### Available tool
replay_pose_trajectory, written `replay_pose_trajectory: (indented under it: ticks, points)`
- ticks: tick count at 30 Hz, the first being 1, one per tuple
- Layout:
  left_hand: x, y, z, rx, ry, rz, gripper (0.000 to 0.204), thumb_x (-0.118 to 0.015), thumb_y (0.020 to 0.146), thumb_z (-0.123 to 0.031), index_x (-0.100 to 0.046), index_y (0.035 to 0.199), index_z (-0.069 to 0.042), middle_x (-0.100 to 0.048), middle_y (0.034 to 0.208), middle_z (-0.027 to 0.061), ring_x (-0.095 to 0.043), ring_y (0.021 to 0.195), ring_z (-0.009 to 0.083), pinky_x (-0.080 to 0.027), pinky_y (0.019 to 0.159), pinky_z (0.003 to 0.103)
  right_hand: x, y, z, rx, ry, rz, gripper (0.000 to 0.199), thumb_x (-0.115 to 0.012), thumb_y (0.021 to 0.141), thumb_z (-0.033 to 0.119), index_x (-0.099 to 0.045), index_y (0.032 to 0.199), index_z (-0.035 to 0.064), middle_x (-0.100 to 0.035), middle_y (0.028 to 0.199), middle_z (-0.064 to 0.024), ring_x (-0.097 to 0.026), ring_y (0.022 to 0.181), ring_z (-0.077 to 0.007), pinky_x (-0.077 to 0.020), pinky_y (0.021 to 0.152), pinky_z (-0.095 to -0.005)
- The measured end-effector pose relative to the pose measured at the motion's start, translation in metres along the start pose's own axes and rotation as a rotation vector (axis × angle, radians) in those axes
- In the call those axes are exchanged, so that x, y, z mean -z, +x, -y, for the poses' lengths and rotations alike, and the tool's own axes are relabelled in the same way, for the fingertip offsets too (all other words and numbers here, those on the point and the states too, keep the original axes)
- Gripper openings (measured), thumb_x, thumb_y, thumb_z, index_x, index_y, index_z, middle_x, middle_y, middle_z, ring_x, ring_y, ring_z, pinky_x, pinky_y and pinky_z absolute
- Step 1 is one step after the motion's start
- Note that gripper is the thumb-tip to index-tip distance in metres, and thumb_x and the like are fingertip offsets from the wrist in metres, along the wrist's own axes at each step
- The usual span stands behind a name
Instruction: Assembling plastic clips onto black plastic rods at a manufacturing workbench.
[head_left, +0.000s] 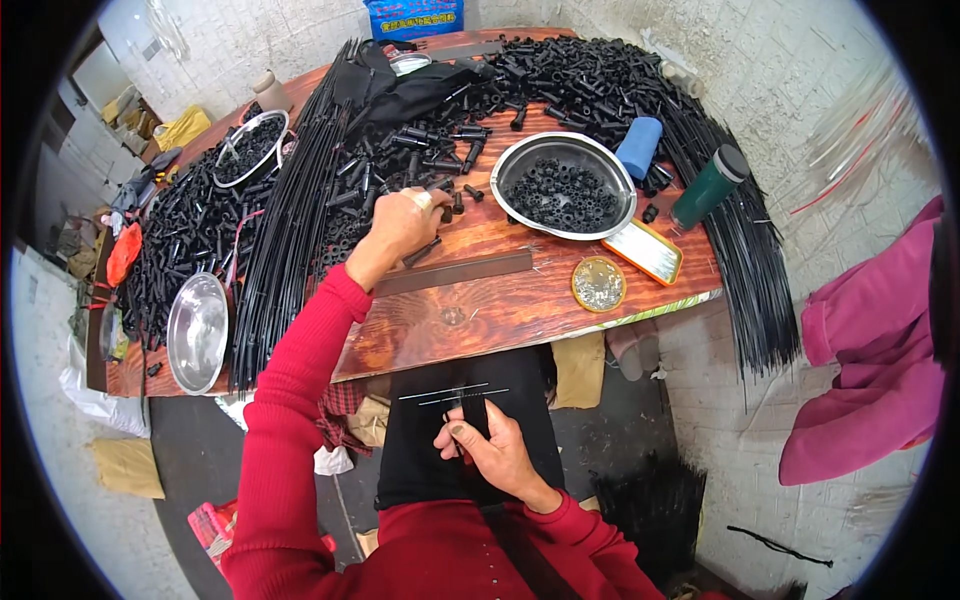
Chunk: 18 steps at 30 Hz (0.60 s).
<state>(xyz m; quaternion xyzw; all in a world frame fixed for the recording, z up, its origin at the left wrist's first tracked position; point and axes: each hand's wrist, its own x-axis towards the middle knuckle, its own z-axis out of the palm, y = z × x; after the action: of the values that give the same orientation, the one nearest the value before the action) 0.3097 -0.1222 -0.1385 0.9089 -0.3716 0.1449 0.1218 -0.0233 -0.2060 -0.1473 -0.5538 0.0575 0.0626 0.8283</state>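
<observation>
My left hand (pixel 402 226) is stretched over the table with its fingers bent together among black plastic tube-like parts (pixel 410 160). A small dark piece shows under its fingertips, but whether they grip it cannot be made out. Low over my lap, my right hand (pixel 497 456) is closed, its thumb pressed toward the fingers on a thin dark rod. Thin pale lines lie across the black cloth (pixel 420 470) just above that hand. A flat dark bar (pixel 455 273) lies on the wooden table (pixel 430 325) below my left hand.
A steel bowl (pixel 627 222) of black rings stands right of centre, by a round yellow tin (pixel 598 284), a yellow-rimmed tray (pixel 645 250), a blue roll (pixel 640 147) and a green flask (pixel 711 186). Long black rods (pixel 290 230) lie left; a shiny basin (pixel 197 333) sits near the left edge.
</observation>
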Motion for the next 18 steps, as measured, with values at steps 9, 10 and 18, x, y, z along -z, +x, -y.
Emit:
replay_pose_trajectory:
  ticks: [9,10,18]
  points:
    - [0.002,0.006,-0.007,0.054,0.112,0.164,0.029,-0.069,0.083,-0.036,-0.071,0.110,-0.024,-0.071,0.085,0.0149,-0.070,0.083,0.0314,-0.055,0.067,0.043,0.004,-0.004,0.002,0.026,0.003,0.006,0.013,-0.054,0.102,0.015,-0.054,0.109,0.0040,-0.070,0.086,-0.0085,-0.066,0.070,-0.0104,-0.0474,0.055,-0.0216]
    - [0.003,0.006,-0.007,0.052,0.113,0.166,0.029,-0.069,0.083,-0.036,-0.071,0.110,-0.024,-0.071,0.085,0.0149,-0.070,0.083,0.0314,-0.055,0.067,0.043,0.006,-0.004,0.003,0.019,0.003,0.003,0.013,-0.054,0.102,0.015,-0.054,0.109,0.0042,-0.070,0.086,-0.0087,-0.066,0.070,-0.0103,-0.0474,0.055,-0.0215]
    - [0.046,0.012,-0.014,0.465,-1.394,0.193,0.043,-0.067,0.091,-0.012,-0.055,0.131,-0.004,-0.072,0.097,0.0091,-0.062,0.072,0.0069,-0.049,0.062,0.019,0.015,-0.008,-0.002,0.054,0.047,-0.007,0.013,-0.054,0.102,0.015,-0.054,0.109,0.0042,-0.070,0.086,-0.0090,-0.066,0.071,-0.0106,-0.0465,0.055,-0.0212]
